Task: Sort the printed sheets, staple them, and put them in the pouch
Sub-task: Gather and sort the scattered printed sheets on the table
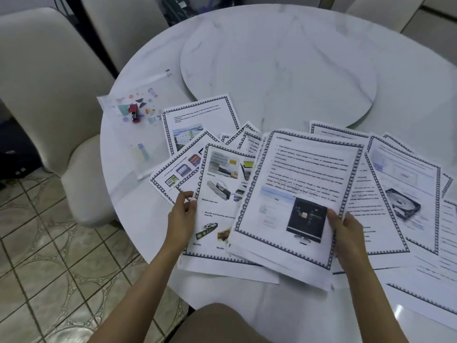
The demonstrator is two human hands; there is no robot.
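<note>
- The printed sheets [294, 184] lie fanned and overlapping across the near half of the surface [408, 82], from about eight o'clock round to four o'clock.
- Your left hand [181, 214] is at seven o'clock, its fingers [185, 195] curled to pinch the left edge of a sheet in the left fan.
- Your right hand [346, 229] is at five o'clock. Its thumb lies on the page with the monitor picture; the other fingers are tucked beneath, so it holds that page and probably a few under it.
- Expect the paper to be light, limp and slippery sheet on sheet. It will likely sag if held by one corner and crease if squeezed.
- Take hold at the margins, on two opposite edges, and square the pile by tapping it on the surface before stapling.
- The red stapler [133, 113] rests on the clear patterned pouch [146, 134] at ten o'clock, well apart from both hands.
- The pouch looks thin and floppy, so hold its mouth open and slide the sheets in flat.
</note>
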